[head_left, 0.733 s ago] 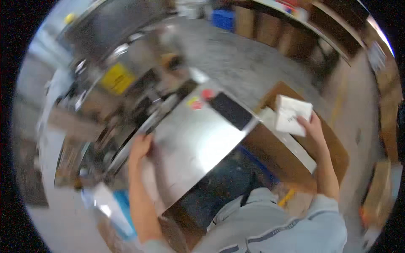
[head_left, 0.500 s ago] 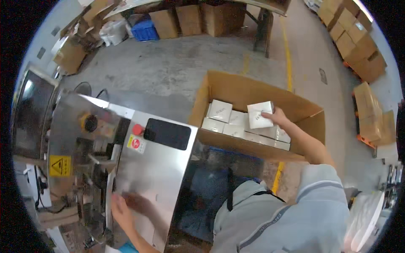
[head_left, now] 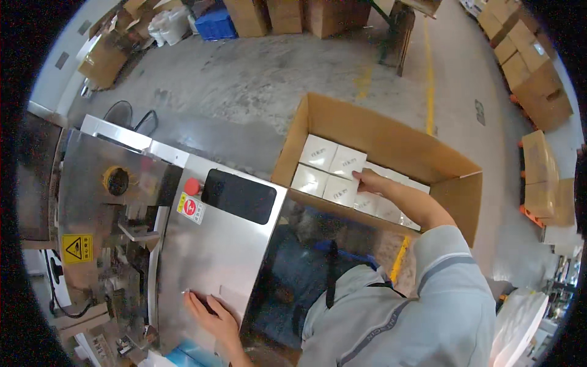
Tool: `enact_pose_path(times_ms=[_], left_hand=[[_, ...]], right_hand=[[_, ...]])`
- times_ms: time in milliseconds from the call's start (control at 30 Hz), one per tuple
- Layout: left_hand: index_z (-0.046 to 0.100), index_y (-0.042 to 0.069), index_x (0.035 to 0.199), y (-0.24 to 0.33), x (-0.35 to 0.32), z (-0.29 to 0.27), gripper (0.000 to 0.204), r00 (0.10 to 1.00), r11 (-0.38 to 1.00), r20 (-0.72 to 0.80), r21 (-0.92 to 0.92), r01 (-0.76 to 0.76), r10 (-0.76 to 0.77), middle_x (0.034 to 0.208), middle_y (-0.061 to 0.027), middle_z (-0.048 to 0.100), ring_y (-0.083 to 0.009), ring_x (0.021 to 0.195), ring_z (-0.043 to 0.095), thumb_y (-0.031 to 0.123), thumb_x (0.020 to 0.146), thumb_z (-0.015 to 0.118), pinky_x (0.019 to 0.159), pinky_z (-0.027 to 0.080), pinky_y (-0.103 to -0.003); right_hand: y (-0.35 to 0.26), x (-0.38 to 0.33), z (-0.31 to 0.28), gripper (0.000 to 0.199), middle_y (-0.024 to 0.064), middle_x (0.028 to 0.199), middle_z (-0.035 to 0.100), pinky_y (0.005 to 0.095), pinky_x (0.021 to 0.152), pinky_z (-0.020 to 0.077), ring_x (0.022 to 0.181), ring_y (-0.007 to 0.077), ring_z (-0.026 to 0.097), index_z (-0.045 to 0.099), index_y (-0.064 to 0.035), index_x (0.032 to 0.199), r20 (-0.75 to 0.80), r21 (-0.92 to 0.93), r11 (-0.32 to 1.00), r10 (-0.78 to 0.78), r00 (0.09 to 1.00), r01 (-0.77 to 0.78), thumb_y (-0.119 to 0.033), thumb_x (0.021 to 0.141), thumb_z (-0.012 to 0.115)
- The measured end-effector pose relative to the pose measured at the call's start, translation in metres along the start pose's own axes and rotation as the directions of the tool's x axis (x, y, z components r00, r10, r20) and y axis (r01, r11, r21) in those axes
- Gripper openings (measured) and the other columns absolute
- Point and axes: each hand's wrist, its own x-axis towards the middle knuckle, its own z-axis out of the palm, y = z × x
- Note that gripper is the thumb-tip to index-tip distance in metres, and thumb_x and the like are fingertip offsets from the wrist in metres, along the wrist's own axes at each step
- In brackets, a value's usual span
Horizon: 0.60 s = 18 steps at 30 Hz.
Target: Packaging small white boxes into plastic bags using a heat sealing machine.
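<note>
A brown cardboard carton (head_left: 449,147) stands with its top gaping to the right of the machine. Small white boxes lie in rows inside it, those at the left higher than those at the right. My right hand (head_left: 372,182) reaches in, its fingers closed at the right edge of a white box (head_left: 348,161) in the higher group; part of the grip is hidden. My left hand (head_left: 214,318) rests on the machine's bare metal top (head_left: 214,257), fingers stretched out and apart. A tiny shiny spot at its fingertips is too small to name.
The machine carries a red knob (head_left: 192,186), a black panel (head_left: 239,196) and a yellow warning label (head_left: 77,248). Stacked cartons (head_left: 538,85) line the right side. More cartons and a blue crate (head_left: 216,24) stand at the back. Yellow lines (head_left: 429,79) mark the floor.
My right hand has moved left and lowered the white box from above the others into the row. My left hand has shifted right from the machine's edge onto its metal top.
</note>
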Motion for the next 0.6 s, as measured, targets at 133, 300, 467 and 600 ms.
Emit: enact_pose_path(times_ms=[133, 300, 467, 600], left_hand=[[0.054, -0.013, 0.129, 0.003, -0.003, -0.004, 0.043, 1.0, 0.999, -0.009, -0.047, 0.024, -0.025, 0.138, -0.0302, 0.051, -0.0443, 0.128, 0.049, 0.019, 0.099, 0.055, 0.11, 0.037, -0.047], [0.071, -0.009, 0.101, -0.026, -0.03, -0.097, 0.029, 0.894, 0.828, 0.338, -0.376, 0.416, -0.295, 0.114, -0.0228, 0.069, -0.0337, 0.111, 0.063, 0.018, 0.094, 0.063, 0.102, 0.046, -0.041], [0.071, 0.001, 0.101, -0.139, -0.127, -0.224, 0.032, 0.92, 0.306, 0.132, -0.917, 0.254, -0.369, 0.109, -0.0118, 0.071, -0.0235, 0.1, 0.064, 0.031, 0.097, 0.059, 0.105, 0.042, -0.045], [0.071, 0.01, 0.101, -0.295, -0.279, -0.271, 0.028, 0.795, -0.209, -0.022, -0.96, -0.186, -0.606, 0.11, -0.0068, 0.07, -0.0219, 0.105, 0.061, 0.035, 0.097, 0.06, 0.116, 0.024, -0.049]], right_hand=[[-0.01, -0.004, -0.008, 0.046, 0.0162, 0.079, 0.065, 0.0395, 0.059, 0.0531, 0.063, 0.0224, 0.063, 0.064, 0.003, 0.082, -0.047, -0.491, 0.871, -0.013, 0.999, -0.012, -0.042, 0.092, 0.064], [-0.04, -0.06, 0.016, 0.042, 0.0198, 0.097, 0.072, 0.0462, 0.077, 0.0526, 0.087, 0.0336, 0.069, 0.071, -0.0021, 0.093, 0.352, -0.936, -0.014, -0.094, 0.931, 0.353, -0.042, 0.088, 0.061], [-0.065, -0.089, 0.002, 0.039, 0.0232, 0.098, 0.07, 0.0473, 0.081, 0.051, 0.091, 0.0404, 0.067, 0.073, -0.0054, 0.102, 0.334, -0.937, 0.06, -0.125, 0.934, 0.343, -0.041, 0.088, 0.065], [-0.077, -0.075, -0.001, 0.036, 0.0089, 0.081, 0.067, 0.0404, 0.069, 0.0493, 0.076, 0.0206, 0.062, 0.07, 0.0031, 0.095, 0.374, -0.919, 0.048, -0.2, 0.905, 0.391, -0.032, 0.091, 0.06]])
